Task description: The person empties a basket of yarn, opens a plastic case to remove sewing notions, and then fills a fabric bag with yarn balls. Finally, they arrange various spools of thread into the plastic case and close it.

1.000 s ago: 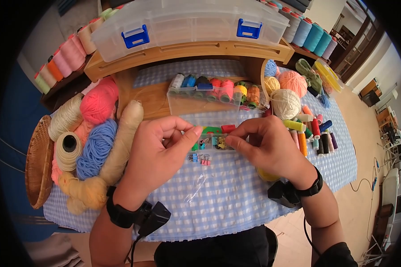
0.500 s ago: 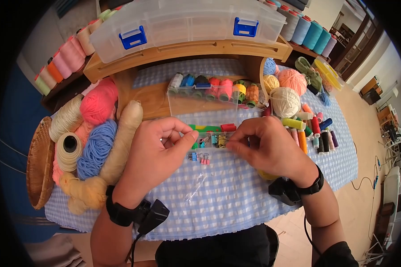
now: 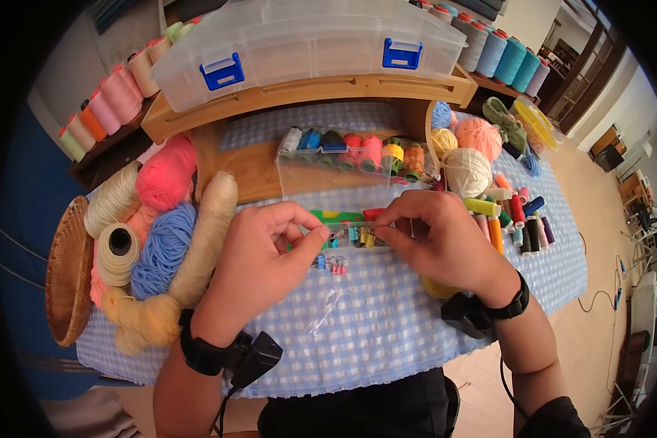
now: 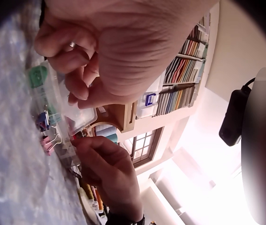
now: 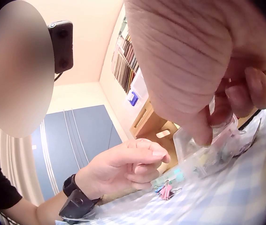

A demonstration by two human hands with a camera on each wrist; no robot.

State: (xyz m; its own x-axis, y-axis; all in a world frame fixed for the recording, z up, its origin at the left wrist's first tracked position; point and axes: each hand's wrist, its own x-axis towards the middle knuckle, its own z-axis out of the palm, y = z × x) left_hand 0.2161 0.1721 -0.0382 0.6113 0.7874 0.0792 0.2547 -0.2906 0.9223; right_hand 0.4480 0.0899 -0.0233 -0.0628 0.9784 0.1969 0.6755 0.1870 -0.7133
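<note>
A small clear box (image 3: 336, 239) with compartments lies on the cloth between both hands. It holds green, blue and yellow binder clips (image 3: 366, 236). My right hand (image 3: 445, 237) is over its right part, thumb and forefinger pinched at a yellow clip there; the fingers partly hide what they grip. At the box's left part, my left hand (image 3: 270, 244) has curled fingers, thumb tip against forefinger, and nothing shows between them. Just in front of the box stand a blue clip and a pink clip (image 3: 339, 268), the pink one also visible in the left wrist view (image 4: 50, 143).
Behind the box are a green packet (image 3: 339, 217) and an open clear case (image 3: 328, 179) of thread spools. Yarn (image 3: 164, 241) and a wicker basket (image 3: 69, 270) crowd the left. Small spools (image 3: 515, 212) and yarn balls (image 3: 469, 173) lie right. A wooden shelf (image 3: 306, 91) rises behind.
The head view has shifted slightly. My right fingertips have moved a little at the yellow clips; my left hand stays in the same pose by the box.
</note>
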